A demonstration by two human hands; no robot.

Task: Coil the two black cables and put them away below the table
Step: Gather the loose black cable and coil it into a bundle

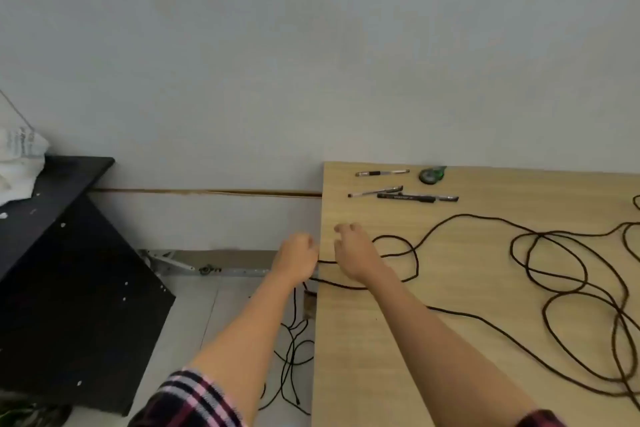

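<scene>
Loops of black cable (465,215): cut by right edge; one stretch hidden under right hand (356,256). Grip of left hand (298,260): blurred (indiscernible).

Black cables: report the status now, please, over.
Left hand grips black cable at table edge. Right hand above it, grip unclear. Cable lies uncoiled on table. Pens clear of it.

Bare forearms (249,329), plaid sleeves (188,399) in dark, pink and white checks
</scene>
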